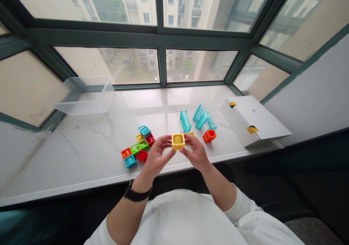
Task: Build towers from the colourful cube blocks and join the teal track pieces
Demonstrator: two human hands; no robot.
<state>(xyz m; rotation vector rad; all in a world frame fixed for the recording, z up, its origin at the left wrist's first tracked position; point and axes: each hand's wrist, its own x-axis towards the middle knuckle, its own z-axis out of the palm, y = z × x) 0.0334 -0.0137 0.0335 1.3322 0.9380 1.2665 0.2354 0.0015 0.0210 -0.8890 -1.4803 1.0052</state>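
Observation:
Between my two hands a yellow cube block (178, 141) with a round recess is held up above the front of the sill. My left hand (158, 154) pinches its left side, thumb below and fingers above. On its right side, my right hand (196, 153) grips it the same way. Left of my left hand lies a cluster of cube blocks, with a green double block (139, 147), a red block (142, 155), an orange block (126, 153) and blue blocks (130, 161). Another yellow piece behind my right fingers is mostly hidden.
Beyond my hands lie a straight teal track piece (185, 121) and curved teal track pieces (201, 116). An orange-red block (209, 136) sits right of them. A clear plastic bin (87, 108) stands at the back left, a white box (256, 117) at the right. Windows border the marble sill (81, 157).

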